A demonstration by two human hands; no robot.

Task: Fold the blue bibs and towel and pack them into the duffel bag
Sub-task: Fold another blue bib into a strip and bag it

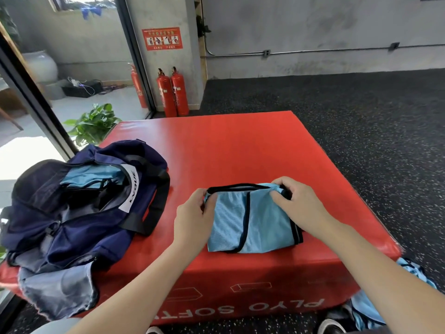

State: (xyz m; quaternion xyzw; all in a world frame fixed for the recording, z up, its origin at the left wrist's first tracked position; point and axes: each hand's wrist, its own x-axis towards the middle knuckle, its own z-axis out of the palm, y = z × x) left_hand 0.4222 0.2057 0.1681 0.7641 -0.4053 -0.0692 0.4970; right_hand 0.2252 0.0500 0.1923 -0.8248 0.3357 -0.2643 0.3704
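Two hands on folded blue bib, near front of red plyo box (soft worktop here). Left hand pinches left edge, right hand grips top right corner. To fold well: align black trim edges, press flat, keep bundle compact before lifting toward navy duffel bag, open at left, blue fabric already inside. More blue fabric on speckled rubber floor. Fire extinguishers by concrete wall.
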